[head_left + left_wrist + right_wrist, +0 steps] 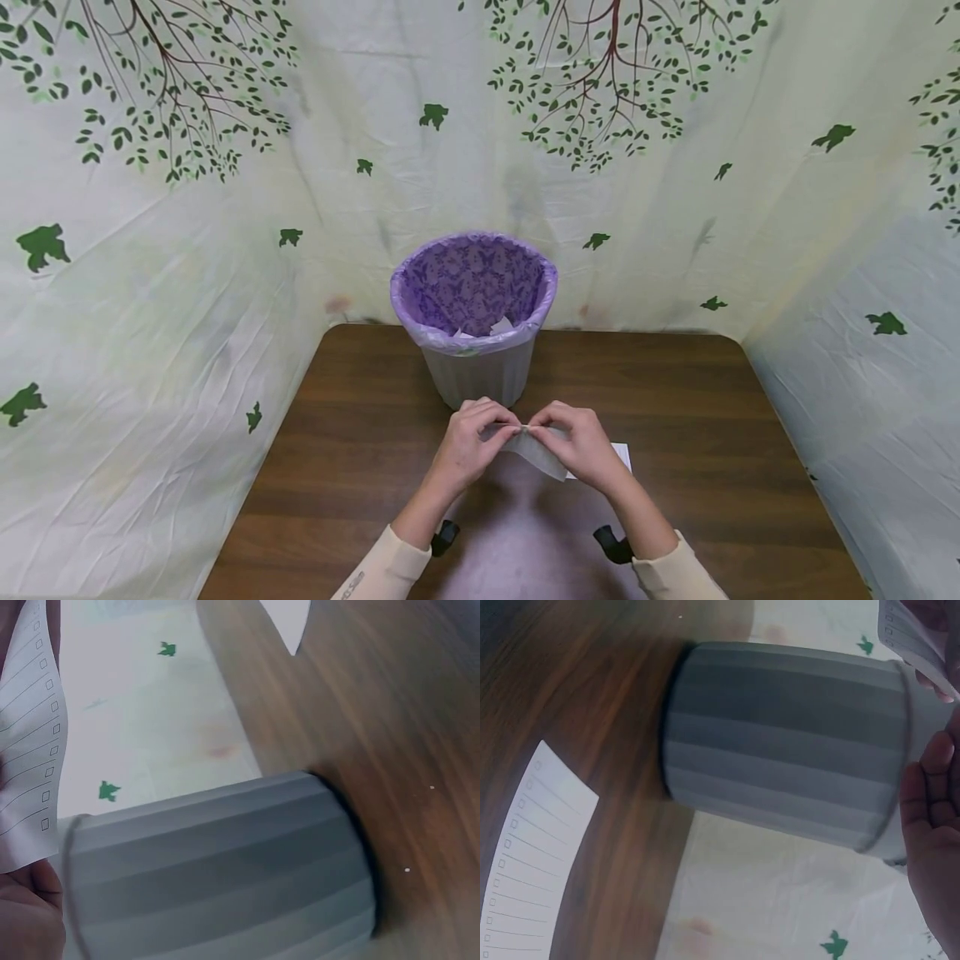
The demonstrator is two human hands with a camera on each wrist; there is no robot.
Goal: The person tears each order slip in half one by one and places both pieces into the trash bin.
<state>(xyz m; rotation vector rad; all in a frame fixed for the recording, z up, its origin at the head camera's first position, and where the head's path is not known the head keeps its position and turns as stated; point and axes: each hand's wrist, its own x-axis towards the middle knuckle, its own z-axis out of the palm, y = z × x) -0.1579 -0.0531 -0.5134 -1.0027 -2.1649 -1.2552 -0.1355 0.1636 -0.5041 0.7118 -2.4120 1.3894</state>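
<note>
Both hands meet over the table in front of the bin, each pinching the top edge of a lined checklist sheet between thumb and fingers. My left hand grips it on the left, my right hand close beside it on the right. In the left wrist view, the checklist sheet hangs curved, with a column of small checkboxes along one side. Part of that sheet also appears by the right fingers. Another checklist strip lies on the table under the right hand, partly covered by it in the head view.
A grey ribbed waste bin with a purple patterned liner stands at the table's back, just beyond the hands. White paper pieces lie inside. Behind the wooden table hangs a leaf-printed cloth. Tiny white specks dot the tabletop.
</note>
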